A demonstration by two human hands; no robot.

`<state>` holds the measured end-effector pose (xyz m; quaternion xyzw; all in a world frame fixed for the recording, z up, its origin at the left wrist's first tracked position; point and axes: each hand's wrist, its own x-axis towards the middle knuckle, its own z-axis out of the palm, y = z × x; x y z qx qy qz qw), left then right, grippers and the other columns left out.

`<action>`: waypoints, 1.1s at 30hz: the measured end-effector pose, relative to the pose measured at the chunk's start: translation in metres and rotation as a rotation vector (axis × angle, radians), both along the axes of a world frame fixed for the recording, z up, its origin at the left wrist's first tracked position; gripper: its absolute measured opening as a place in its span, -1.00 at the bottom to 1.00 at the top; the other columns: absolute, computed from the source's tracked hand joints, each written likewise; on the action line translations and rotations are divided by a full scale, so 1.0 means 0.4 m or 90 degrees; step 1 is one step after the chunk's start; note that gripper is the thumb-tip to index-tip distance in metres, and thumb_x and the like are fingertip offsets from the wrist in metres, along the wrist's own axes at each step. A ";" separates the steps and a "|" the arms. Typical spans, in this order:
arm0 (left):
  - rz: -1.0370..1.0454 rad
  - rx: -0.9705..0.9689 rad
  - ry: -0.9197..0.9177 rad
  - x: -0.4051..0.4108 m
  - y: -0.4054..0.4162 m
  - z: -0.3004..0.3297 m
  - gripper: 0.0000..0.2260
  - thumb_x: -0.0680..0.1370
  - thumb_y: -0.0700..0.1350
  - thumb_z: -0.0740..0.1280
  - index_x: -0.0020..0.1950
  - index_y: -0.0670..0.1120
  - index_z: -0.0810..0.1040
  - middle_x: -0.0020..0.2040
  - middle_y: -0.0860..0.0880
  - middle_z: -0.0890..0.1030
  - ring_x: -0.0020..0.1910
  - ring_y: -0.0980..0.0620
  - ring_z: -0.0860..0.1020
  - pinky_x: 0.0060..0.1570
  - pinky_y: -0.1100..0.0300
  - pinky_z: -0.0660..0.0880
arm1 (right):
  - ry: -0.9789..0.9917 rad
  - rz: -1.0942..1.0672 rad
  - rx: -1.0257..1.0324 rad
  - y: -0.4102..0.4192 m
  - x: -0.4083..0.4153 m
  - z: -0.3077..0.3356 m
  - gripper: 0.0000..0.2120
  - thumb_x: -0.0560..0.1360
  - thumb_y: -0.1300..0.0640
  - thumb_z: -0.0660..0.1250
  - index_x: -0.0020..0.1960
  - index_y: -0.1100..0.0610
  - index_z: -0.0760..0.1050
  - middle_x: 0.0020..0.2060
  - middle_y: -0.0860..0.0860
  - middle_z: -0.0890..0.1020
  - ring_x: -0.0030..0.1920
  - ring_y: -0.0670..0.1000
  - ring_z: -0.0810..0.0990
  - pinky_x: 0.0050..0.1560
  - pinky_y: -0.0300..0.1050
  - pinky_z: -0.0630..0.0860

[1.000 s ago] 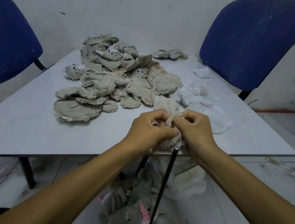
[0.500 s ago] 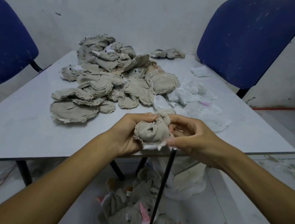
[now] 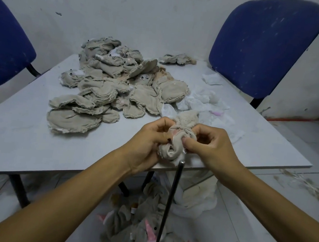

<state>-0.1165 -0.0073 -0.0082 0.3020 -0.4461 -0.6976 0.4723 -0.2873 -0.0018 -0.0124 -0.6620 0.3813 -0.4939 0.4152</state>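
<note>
A bunched grey plush skin (image 3: pixel 179 135) sits over the table's (image 3: pixel 21 140) near edge, atop a black rod (image 3: pixel 168 202). The left hand (image 3: pixel 148 141) and right hand (image 3: pixel 208 145) both pinch it. A pile of skins (image 3: pixel 108 86) lies beyond.

The fingers of the left hand (image 3: pixel 148 139) and right hand (image 3: pixel 210 145) cover much of the grey plush skin (image 3: pixel 173 149), so its shape cannot be told. The black rod (image 3: pixel 170 202) disappears behind the skin at its top. The bottom edge cuts off its foot and the plush toys (image 3: pixel 138 237) on the floor. The left edge crops the left chair (image 3: pixel 5 47).
</note>
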 end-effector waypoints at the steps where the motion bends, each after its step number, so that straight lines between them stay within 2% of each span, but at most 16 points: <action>1: 0.006 -0.005 -0.003 -0.002 0.000 0.003 -0.82 0.51 -0.45 0.15 -0.16 -0.21 0.42 -0.27 -0.15 0.54 -0.31 -0.01 0.53 -0.32 0.20 0.51 | -0.009 -0.021 0.000 -0.002 0.005 -0.002 -0.84 0.40 0.21 0.48 -0.33 0.16 0.56 -0.41 -0.01 0.57 -0.35 -0.08 0.52 -0.28 -0.25 0.47; 3: 0.019 -0.015 0.001 -0.003 -0.001 0.011 -0.92 0.44 -0.35 0.22 -0.19 -0.19 0.39 -0.27 -0.15 0.49 -0.30 -0.01 0.50 -0.28 0.18 0.46 | -0.021 -0.075 0.002 -0.009 0.023 -0.010 -0.78 0.40 0.22 0.48 -0.36 0.21 0.51 -0.43 0.01 0.53 -0.36 -0.08 0.48 -0.30 -0.20 0.45; 5: 0.049 -0.035 -0.031 -0.002 -0.006 0.014 -0.91 0.45 -0.29 0.27 -0.22 -0.17 0.39 -0.30 -0.12 0.44 -0.30 0.01 0.45 -0.25 0.17 0.40 | -0.031 -0.138 0.014 -0.022 0.048 -0.016 -0.77 0.33 0.14 0.46 -0.41 0.16 0.46 -0.48 -0.03 0.47 -0.38 -0.08 0.41 -0.32 -0.17 0.38; 9: 0.101 -0.089 -0.166 0.014 -0.021 0.011 -0.79 0.54 -0.32 0.31 -0.28 -0.14 0.47 -0.39 -0.05 0.47 -0.41 0.06 0.46 -0.39 0.25 0.41 | -0.035 -0.209 0.049 -0.053 0.071 -0.024 -0.83 0.25 0.08 0.39 -0.45 0.10 0.48 -0.49 0.01 0.47 -0.37 0.01 0.42 -0.30 0.08 0.43; 11: 0.078 -0.079 -0.205 0.030 -0.027 0.017 -0.83 0.51 -0.31 0.37 -0.25 -0.11 0.52 -0.36 -0.04 0.51 -0.40 0.07 0.50 -0.42 0.26 0.44 | -0.009 -0.222 0.060 -0.065 0.074 -0.025 -0.85 0.24 0.03 0.39 -0.44 0.06 0.52 -0.50 -0.03 0.51 -0.38 -0.01 0.45 -0.29 0.06 0.45; 13: 0.074 -0.062 -0.233 0.043 -0.032 0.021 -0.85 0.47 -0.31 0.43 -0.23 -0.11 0.54 -0.33 -0.04 0.53 -0.39 0.06 0.51 -0.42 0.25 0.44 | 0.020 -0.199 0.081 -0.074 0.072 -0.025 -0.86 0.25 0.00 0.40 -0.41 0.06 0.55 -0.51 -0.06 0.52 -0.41 -0.06 0.45 -0.29 -0.03 0.41; 15: 0.112 -0.050 -0.226 0.045 -0.029 0.021 -0.84 0.44 -0.35 0.44 -0.25 -0.13 0.55 -0.37 -0.05 0.56 -0.41 0.06 0.53 -0.43 0.26 0.47 | 0.017 -0.113 0.114 -0.078 0.061 -0.024 -0.86 0.33 0.06 0.43 -0.37 0.06 0.56 -0.49 -0.03 0.52 -0.40 -0.06 0.46 -0.31 -0.07 0.40; 18: 0.185 -0.020 -0.218 0.034 -0.025 0.019 -0.77 0.44 -0.36 0.42 -0.34 -0.11 0.54 -0.42 -0.05 0.55 -0.46 0.06 0.51 -0.50 0.29 0.43 | 0.011 -0.012 0.138 -0.067 0.044 -0.017 -0.85 0.46 0.11 0.40 -0.29 0.08 0.57 -0.39 0.02 0.55 -0.30 0.01 0.49 -0.22 -0.05 0.42; 22: 0.236 0.033 -0.249 0.025 -0.034 0.018 -0.79 0.44 -0.35 0.42 -0.34 -0.14 0.51 -0.51 -0.01 0.51 -0.54 0.08 0.42 -0.58 0.32 0.34 | 0.083 0.000 0.073 -0.039 0.044 -0.013 -0.84 0.46 0.10 0.40 -0.21 0.19 0.57 -0.33 0.08 0.68 -0.27 0.06 0.62 -0.09 0.05 0.55; 25: 0.218 0.048 -0.264 0.035 -0.034 0.021 -0.84 0.44 -0.36 0.43 -0.26 -0.17 0.52 -0.51 -0.01 0.51 -0.60 0.15 0.40 -0.59 0.33 0.35 | 0.144 0.026 0.056 -0.029 0.036 -0.011 -0.85 0.46 0.11 0.49 -0.16 0.15 0.56 -0.29 0.07 0.63 -0.26 -0.06 0.57 -0.12 -0.07 0.49; 28: 0.137 0.064 -0.251 0.047 -0.034 0.024 -0.84 0.46 -0.32 0.45 -0.20 -0.13 0.52 -0.33 -0.07 0.58 -0.44 0.09 0.46 -0.50 0.33 0.39 | 0.169 0.002 0.040 -0.025 0.042 -0.010 -0.78 0.44 0.02 0.52 -0.20 0.11 0.53 -0.33 0.05 0.60 -0.31 -0.08 0.51 -0.22 -0.11 0.42; 31: 0.050 0.084 -0.155 0.066 -0.031 0.025 -0.92 0.42 -0.18 0.43 -0.21 -0.08 0.54 -0.27 -0.03 0.59 -0.30 0.04 0.54 -0.38 0.31 0.50 | 0.143 -0.041 0.029 -0.037 0.046 -0.010 -0.77 0.48 0.09 0.47 -0.22 0.20 0.51 -0.39 0.08 0.54 -0.34 -0.05 0.47 -0.22 -0.07 0.38; 33: 0.022 0.081 -0.111 0.078 -0.025 0.024 -0.95 0.36 -0.15 0.42 -0.25 -0.07 0.57 -0.25 -0.03 0.59 -0.30 0.03 0.58 -0.36 0.28 0.54 | 0.117 -0.013 0.055 -0.043 0.040 -0.002 -0.80 0.49 0.14 0.46 -0.20 0.24 0.52 -0.40 0.09 0.57 -0.35 -0.03 0.53 -0.22 -0.10 0.42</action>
